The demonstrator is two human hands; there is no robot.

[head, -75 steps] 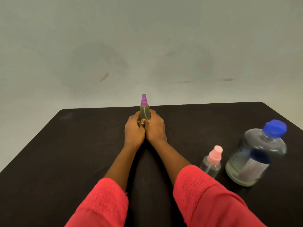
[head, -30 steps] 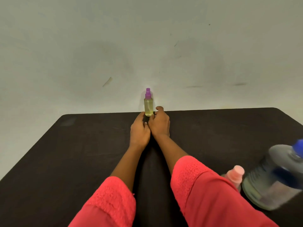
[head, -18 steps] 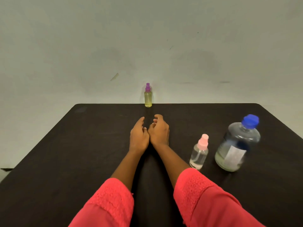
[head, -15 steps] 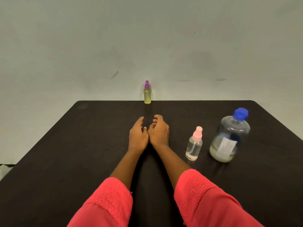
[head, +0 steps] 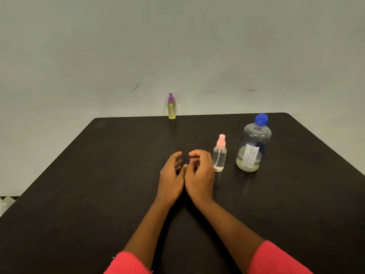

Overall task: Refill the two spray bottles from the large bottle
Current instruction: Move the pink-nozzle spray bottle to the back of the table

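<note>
Pink-capped spray bottle (head: 219, 157) upright, just beside right hand (head: 200, 176), fingers (head: 195, 154) loosely curled

A plain indoor room, its kind unclear: a matte black rounded-corner worktop (head: 94, 175) against a scuffed pale grey-green wall (head: 98, 46).

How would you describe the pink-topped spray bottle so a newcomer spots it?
On the black table, look right of centre, between the right hand and the blue-capped large bottle. The pink-topped spray bottle is small and clear; the sprayer at the far edge is yellowish and purple-topped.
</note>
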